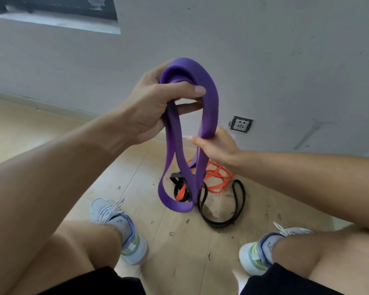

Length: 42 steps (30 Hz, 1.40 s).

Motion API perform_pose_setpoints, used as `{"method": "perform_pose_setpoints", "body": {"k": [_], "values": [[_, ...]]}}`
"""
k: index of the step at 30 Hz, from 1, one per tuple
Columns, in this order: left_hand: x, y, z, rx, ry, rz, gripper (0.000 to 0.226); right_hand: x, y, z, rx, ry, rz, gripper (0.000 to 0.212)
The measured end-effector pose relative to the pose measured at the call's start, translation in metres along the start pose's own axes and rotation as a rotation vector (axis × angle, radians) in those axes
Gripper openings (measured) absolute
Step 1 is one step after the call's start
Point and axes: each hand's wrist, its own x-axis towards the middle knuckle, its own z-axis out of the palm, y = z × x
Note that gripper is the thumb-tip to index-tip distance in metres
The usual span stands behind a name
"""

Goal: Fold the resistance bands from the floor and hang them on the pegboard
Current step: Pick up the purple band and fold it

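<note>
While I crouch over the floor (179,248), my left hand (149,103) grips the top of the purple band (209,107), thumb across the front and fingers curled behind, pinching the gathered folds together. Band is doubled over itself at the top, so several layers bunch up above my thumb. My right hand (217,145) sits lower and to the right, fingers wrapped round one strand of the same band about halfway down. Hands are apart, both clamped on the purple band, left above right.

Below my hands the purple loops hang free; the lowest loop ends near floor level, can't tell if it touches. It hangs in front of the pile still on the floor.

Pile on the floor, near the wall (264,60): orange band (219,177) in a loose tangle at the back, thin black band (232,211) in a long loop nearer to me, and a black strap piece (176,177) with an orange bit just behind the purple loop. They overlap; exact layering unclear.

Wall socket (241,124) low on the wall, right of the bands. Floor is light wood with dark scraps scattered on it. My shoes: left shoe (119,228), right shoe (262,250), either side of the pile, knees bare, dark shorts at the bottom edge. Dark panel upper left on the wall, too blurred to identify.
</note>
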Motion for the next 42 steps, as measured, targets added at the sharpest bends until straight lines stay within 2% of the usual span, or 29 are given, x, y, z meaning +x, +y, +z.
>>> {"method": "perform_pose_setpoints", "body": {"k": [3, 5, 7, 9, 11, 13, 16, 19, 22, 25, 27, 29, 31, 33, 35, 38, 40, 42], "values": [[0.005, -0.004, -0.011, 0.132, 0.093, -0.01, 0.037, 0.002, 0.002, -0.006, 0.055, -0.078, 0.092, 0.027], [0.007, -0.008, -0.026, 0.317, 0.139, -0.04, 0.046, 0.006, -0.003, -0.015, 0.061, 0.016, 0.087, 0.026], [0.005, -0.012, -0.043, 0.506, 0.093, -0.086, 0.047, 0.01, -0.018, -0.029, 0.086, 0.214, -0.024, 0.024], [0.002, -0.02, -0.057, 0.652, 0.024, -0.129, 0.047, 0.006, -0.036, -0.047, 0.16, 0.387, -0.239, 0.015], [0.002, -0.027, -0.064, 0.712, 0.005, -0.178, 0.052, -0.002, -0.047, -0.059, 0.138, 0.413, -0.43, 0.023], [0.004, -0.033, -0.065, 0.731, 0.003, -0.192, 0.052, -0.005, -0.046, -0.061, 0.034, 0.332, -0.438, 0.025], [0.004, -0.039, -0.065, 0.767, -0.064, -0.275, 0.048, 0.001, -0.031, -0.058, -0.114, 0.195, -0.286, 0.019], [0.001, -0.043, -0.064, 0.764, -0.211, -0.42, 0.058, 0.001, -0.034, -0.063, -0.079, 0.282, -0.339, 0.013], [-0.002, -0.045, -0.053, 0.724, -0.348, -0.436, 0.063, -0.003, -0.051, -0.066, -0.074, 0.284, -0.412, 0.021], [-0.002, -0.046, -0.037, 0.618, -0.439, -0.399, 0.04, -0.007, -0.052, -0.059, -0.175, 0.201, -0.374, 0.013], [-0.003, -0.045, -0.027, 0.573, -0.487, -0.385, 0.029, -0.005, -0.047, -0.053, -0.231, 0.15, -0.334, 0.015], [-0.004, -0.046, -0.023, 0.547, -0.498, -0.386, 0.029, 0.0, -0.04, -0.051, -0.283, 0.098, -0.304, 0.019], [-0.004, -0.047, -0.023, 0.534, -0.499, -0.407, 0.053, 0.004, -0.033, -0.051, -0.347, 0.039, -0.26, 0.018], [-0.003, -0.047, -0.024, 0.489, -0.514, -0.466, 0.061, 0.006, -0.026, -0.052, -0.399, -0.02, -0.229, 0.014], [0.0, -0.048, -0.026, 0.473, -0.457, -0.523, 0.058, 0.006, -0.022, -0.053, -0.409, -0.101, -0.222, 0.01], [0.004, -0.051, -0.031, 0.71, -0.322, -0.53, 0.055, 0.004, -0.018, -0.054, -0.478, -0.258, -0.226, 0.017], [0.004, -0.051, -0.032, 0.879, -0.326, -0.529, 0.044, 0.004, -0.014, -0.054, -0.505, -0.342, -0.24, 0.016], [0.002, -0.051, -0.035, 0.939, -0.348, -0.538, 0.036, 0.003, -0.013, -0.054, -0.528, -0.459, -0.265, 0.016]]}}
